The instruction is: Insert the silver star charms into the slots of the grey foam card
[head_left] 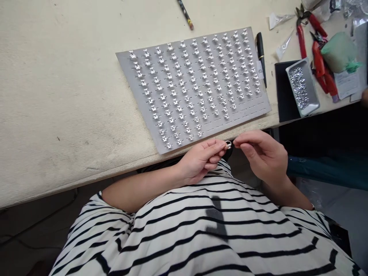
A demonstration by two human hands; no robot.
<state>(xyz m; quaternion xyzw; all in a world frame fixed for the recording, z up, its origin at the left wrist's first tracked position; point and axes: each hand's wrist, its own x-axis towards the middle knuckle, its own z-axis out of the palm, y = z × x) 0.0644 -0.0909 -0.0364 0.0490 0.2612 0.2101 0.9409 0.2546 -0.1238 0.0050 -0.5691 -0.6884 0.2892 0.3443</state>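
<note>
My left hand (202,159) pinches a small silver ring (228,145) between thumb and fingertips, just below the table's front edge. My right hand (263,153) is curled close beside it, its fingertips pinched together and almost touching the ring. Just beyond both hands lies a grey card (161,80) on the cream table (57,96), with several rows of small silver pieces (195,82) stuck in its slots. The card's lower right slots are bare.
A small grey tray of silver bits (301,88) rests on a black pad (283,92) at the right. Red-handled pliers (316,50), a green pouch (339,51), a black pen (261,53) and a pencil (185,14) lie near the far edge.
</note>
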